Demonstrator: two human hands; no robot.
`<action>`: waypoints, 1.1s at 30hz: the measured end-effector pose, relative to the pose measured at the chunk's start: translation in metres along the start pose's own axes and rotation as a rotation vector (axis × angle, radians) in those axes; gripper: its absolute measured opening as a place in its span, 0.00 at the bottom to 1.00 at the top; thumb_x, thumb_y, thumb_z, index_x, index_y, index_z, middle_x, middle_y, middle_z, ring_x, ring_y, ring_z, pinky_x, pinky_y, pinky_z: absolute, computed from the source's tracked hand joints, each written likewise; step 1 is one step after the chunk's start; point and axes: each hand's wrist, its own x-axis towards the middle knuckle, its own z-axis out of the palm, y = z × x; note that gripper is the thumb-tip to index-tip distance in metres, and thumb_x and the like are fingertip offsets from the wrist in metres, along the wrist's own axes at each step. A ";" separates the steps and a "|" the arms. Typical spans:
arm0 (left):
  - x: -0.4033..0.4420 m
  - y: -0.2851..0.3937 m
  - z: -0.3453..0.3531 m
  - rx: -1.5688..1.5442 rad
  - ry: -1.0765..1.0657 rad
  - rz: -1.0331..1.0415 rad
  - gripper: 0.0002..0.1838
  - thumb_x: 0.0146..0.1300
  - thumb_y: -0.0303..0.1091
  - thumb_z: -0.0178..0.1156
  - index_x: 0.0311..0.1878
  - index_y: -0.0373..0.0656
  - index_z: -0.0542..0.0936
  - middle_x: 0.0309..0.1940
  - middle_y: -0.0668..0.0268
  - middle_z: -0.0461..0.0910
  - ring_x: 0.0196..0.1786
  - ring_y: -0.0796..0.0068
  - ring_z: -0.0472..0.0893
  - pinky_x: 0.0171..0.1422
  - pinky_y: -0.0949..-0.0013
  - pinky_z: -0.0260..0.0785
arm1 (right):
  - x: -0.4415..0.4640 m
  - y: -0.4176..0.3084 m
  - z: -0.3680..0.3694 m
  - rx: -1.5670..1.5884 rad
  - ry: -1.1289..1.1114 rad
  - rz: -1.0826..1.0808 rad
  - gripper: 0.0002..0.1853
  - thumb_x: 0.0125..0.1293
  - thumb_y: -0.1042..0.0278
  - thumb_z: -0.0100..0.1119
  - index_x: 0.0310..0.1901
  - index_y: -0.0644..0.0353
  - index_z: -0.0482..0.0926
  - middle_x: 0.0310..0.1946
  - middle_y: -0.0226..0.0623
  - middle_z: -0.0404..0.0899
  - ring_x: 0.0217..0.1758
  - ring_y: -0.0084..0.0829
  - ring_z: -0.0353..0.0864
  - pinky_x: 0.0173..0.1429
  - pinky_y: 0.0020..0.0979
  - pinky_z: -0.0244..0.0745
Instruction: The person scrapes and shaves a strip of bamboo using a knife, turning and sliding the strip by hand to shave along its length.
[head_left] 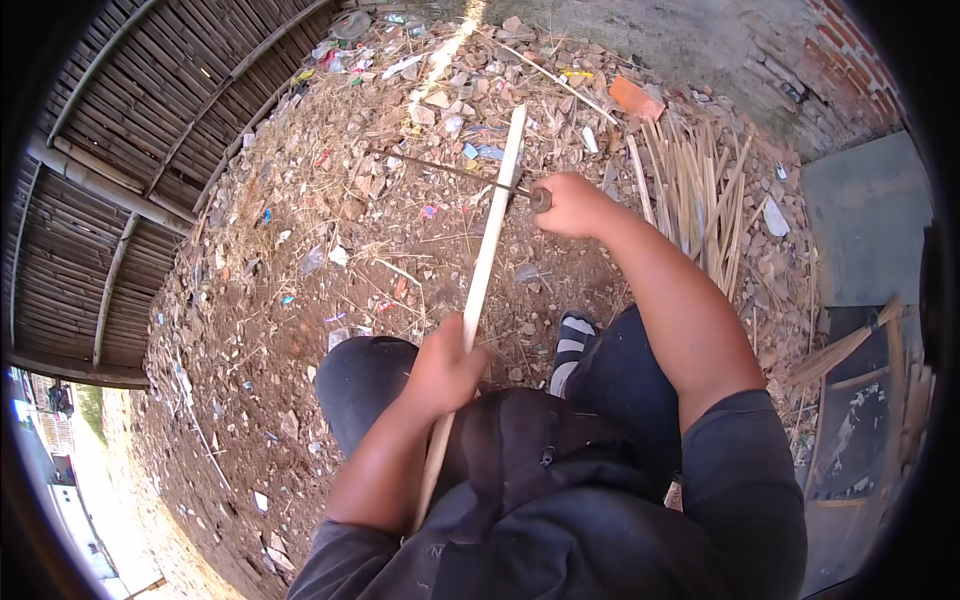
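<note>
A long pale strip of split bamboo [489,240] slants up from my lap, its far end out over the littered ground. My left hand [446,366] is wrapped around the strip near my knees. In my right hand [575,205] is the handle of a knife with a long, thin, dark blade [440,168]. The blade points left and crosses the strip near its upper part. Whether its edge is cutting into the bamboo, I cannot tell. Most of the handle is hidden inside my fist.
A pile of split bamboo strips [690,185] lies to the right. Rubble and litter cover the ground, with an orange brick piece [636,99] near the wall [690,40]. A bamboo-slat fence [130,150] stands at left. Grey panels [868,225] lean at right. My sandalled foot [571,345] is below.
</note>
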 end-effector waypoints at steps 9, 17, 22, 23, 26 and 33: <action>0.001 -0.001 0.004 0.170 0.070 0.021 0.18 0.66 0.39 0.65 0.43 0.34 0.71 0.30 0.43 0.81 0.35 0.41 0.84 0.41 0.49 0.75 | -0.009 -0.021 -0.002 -0.099 -0.115 -0.013 0.17 0.52 0.63 0.66 0.45 0.55 0.87 0.33 0.48 0.87 0.41 0.53 0.87 0.49 0.49 0.82; 0.000 -0.006 0.005 0.144 0.092 0.052 0.17 0.66 0.39 0.63 0.43 0.34 0.72 0.29 0.44 0.81 0.34 0.42 0.85 0.40 0.50 0.76 | -0.010 -0.022 0.001 -0.104 -0.148 -0.079 0.15 0.51 0.64 0.67 0.42 0.55 0.87 0.32 0.49 0.86 0.39 0.52 0.86 0.46 0.47 0.81; 0.001 0.014 -0.005 0.038 0.061 -0.011 0.17 0.65 0.38 0.64 0.43 0.33 0.73 0.28 0.45 0.81 0.31 0.47 0.86 0.38 0.51 0.76 | -0.016 -0.034 0.004 -0.093 -0.003 -0.062 0.15 0.51 0.62 0.68 0.41 0.54 0.87 0.29 0.48 0.85 0.36 0.52 0.86 0.43 0.47 0.80; -0.001 0.020 -0.007 -0.002 0.038 -0.058 0.17 0.65 0.38 0.64 0.44 0.33 0.73 0.27 0.48 0.82 0.31 0.54 0.86 0.36 0.54 0.76 | -0.018 -0.036 0.006 -0.143 -0.003 -0.113 0.15 0.51 0.61 0.68 0.41 0.54 0.87 0.30 0.47 0.85 0.37 0.51 0.86 0.43 0.48 0.81; 0.007 -0.021 0.005 0.138 0.109 0.114 0.16 0.65 0.37 0.65 0.45 0.33 0.74 0.27 0.52 0.82 0.30 0.64 0.86 0.34 0.58 0.76 | -0.020 -0.036 0.007 -0.248 -0.062 -0.114 0.15 0.50 0.61 0.68 0.42 0.52 0.88 0.30 0.46 0.85 0.38 0.50 0.87 0.44 0.48 0.81; 0.003 0.009 -0.007 0.036 0.083 -0.003 0.15 0.67 0.37 0.63 0.42 0.34 0.72 0.28 0.51 0.82 0.30 0.58 0.86 0.34 0.57 0.77 | -0.018 -0.053 0.000 -0.205 -0.089 -0.081 0.16 0.52 0.62 0.66 0.44 0.53 0.87 0.34 0.46 0.87 0.43 0.50 0.88 0.49 0.50 0.83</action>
